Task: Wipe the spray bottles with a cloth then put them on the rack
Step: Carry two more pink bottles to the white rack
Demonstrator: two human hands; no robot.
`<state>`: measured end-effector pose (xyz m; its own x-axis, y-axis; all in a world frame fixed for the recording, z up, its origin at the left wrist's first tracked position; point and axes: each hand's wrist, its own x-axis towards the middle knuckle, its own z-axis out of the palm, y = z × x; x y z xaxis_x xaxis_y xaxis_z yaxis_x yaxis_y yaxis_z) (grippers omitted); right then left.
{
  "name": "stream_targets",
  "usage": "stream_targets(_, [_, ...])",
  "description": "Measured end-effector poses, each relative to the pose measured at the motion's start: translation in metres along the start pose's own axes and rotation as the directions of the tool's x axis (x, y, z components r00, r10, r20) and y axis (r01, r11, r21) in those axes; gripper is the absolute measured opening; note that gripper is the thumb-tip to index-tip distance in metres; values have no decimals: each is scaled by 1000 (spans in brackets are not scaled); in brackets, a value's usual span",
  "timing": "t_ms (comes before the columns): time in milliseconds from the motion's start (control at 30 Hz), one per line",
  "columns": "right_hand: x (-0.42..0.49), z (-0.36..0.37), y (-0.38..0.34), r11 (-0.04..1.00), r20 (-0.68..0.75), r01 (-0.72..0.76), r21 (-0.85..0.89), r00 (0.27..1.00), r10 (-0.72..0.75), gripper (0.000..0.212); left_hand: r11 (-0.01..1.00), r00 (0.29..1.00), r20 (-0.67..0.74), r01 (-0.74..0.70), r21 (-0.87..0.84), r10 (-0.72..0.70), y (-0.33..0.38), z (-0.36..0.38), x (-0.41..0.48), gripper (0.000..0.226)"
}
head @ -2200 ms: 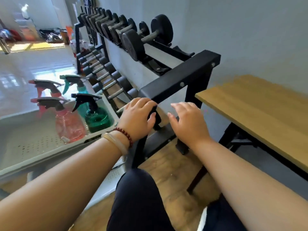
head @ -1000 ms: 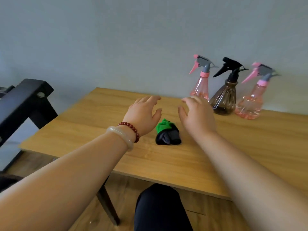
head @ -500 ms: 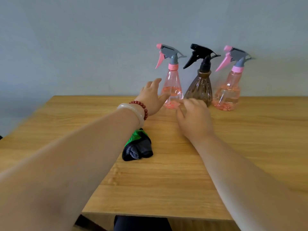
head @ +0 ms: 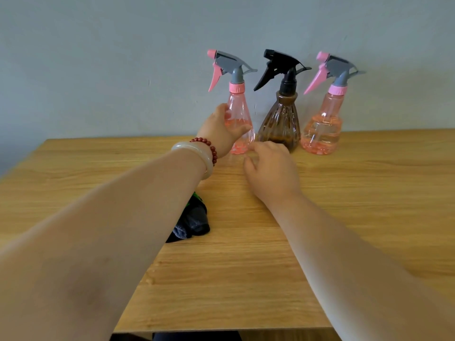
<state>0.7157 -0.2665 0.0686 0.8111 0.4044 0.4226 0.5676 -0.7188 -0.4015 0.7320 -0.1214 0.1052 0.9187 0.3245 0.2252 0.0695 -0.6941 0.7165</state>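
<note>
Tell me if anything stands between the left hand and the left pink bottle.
Nothing visible does. The left hand curls round the left pink bottle. The brown bottle stands close on that bottle's right, and the right hand is in front of the brown bottle; neither comes between.

Soft even daylight, slight blur

One head-worn view looks forward and down across the wooden table — close over its near edge, facing the wall behind.
</note>
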Motion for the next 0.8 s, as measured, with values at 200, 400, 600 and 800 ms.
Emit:
stream_targets(200, [-4, -2, -6, 1000, 9, 10, 6, 1000, -10, 31, 999, 999, -43, 32, -12, -33, -7, -14, -16, 72])
stream_targets(400, [-14, -4, -25, 997, 3, 69, -24, 998, -69, 28, 997, 992, -104, 72, 14, -70, -21, -44, -46, 71])
stream_targets(600, [-26, -15, -60, 980, 20, 193, -46, 981, -192, 30, 994, 976, -190, 107, 8, -104, -26, -84, -82, 70])
stream_targets(800, [-42, -17, -114, 963, 12, 267, 45, 963, -268, 35, 993, 948, -293, 118, -28, -121, -35, -130, -136, 72])
